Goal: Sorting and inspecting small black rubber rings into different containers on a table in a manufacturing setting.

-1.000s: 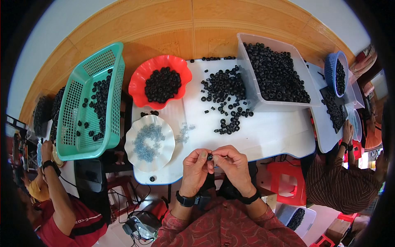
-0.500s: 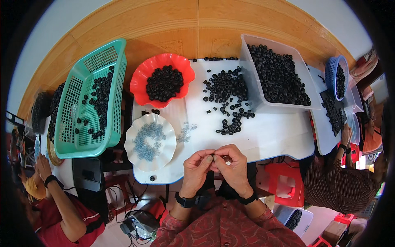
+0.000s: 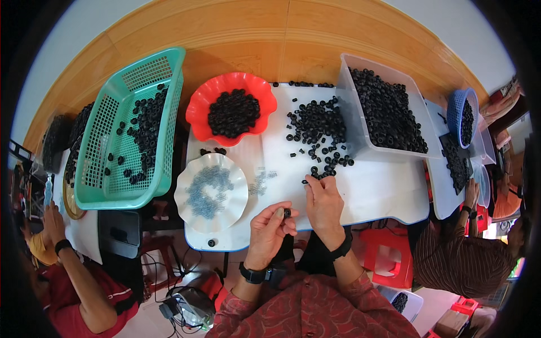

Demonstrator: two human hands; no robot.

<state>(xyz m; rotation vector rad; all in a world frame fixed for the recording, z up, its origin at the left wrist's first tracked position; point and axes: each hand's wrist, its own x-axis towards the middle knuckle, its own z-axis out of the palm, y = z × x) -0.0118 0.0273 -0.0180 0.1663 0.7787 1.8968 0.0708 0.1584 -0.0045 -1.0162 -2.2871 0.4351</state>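
Observation:
Between the thumb and fingers of my left hand (image 3: 267,231), just above the table's front edge, is a small black round part (image 3: 287,213). My right hand (image 3: 326,207) reaches farther over the table, its fingertips pinched on a small black piece (image 3: 305,181) whose exact shape is hard to make out. Beyond those fingertips spreads a loose pile of black round parts (image 3: 318,121), with smaller black pieces among them. A white wavy-edged plate (image 3: 236,213) to the left carries many tiny clear bluish pieces (image 3: 205,197), and more of them lie scattered beside it.
Behind the plate stands a red scalloped bowl (image 3: 193,110) of black parts. A green basket (image 3: 84,180) is at far left, a translucent bin (image 3: 360,138) at back right. One black part (image 3: 211,243) lies near the front edge. Co-workers sit on both sides.
My hands, together before, are now apart. The right has moved forward and right toward the loose pile; the left stays near the front edge, showing a black part. The view has shifted slightly.

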